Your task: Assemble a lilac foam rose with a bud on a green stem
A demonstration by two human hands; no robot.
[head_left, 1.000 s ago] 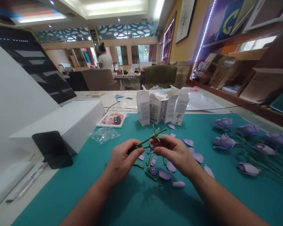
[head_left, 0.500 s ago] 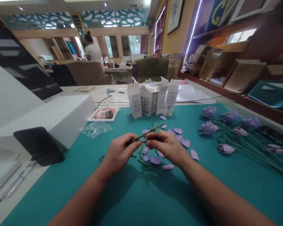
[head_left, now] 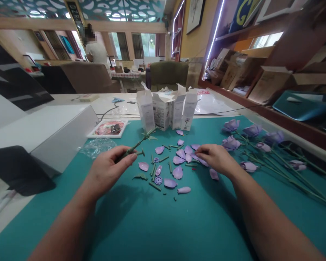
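"So, where's the green stem?"

"In the left hand, pinched between thumb and fingers, raised over the left part of the teal mat."

"Which way does it point?"

"Its long axis slants: the lower end is hidden in the grip, and the free end points away from the person and to the right, toward the white boxes. Narrow green leaves spread out near that far end, and a short side branch juts rightward just beside the fingertips."

"And the right hand?"

"Well apart from the stem, low over the loose purple petals. Its fingertips are close together at the petals; I can't tell whether they grip one."

"What lies between the hands?"

"More petals, short green rods pointing various ways, and a purple wheel-shaped piece."

"Anything further right?"

"Purple flowers lying on their sides, blooms toward the mat's middle, their long stems running toward the near right."
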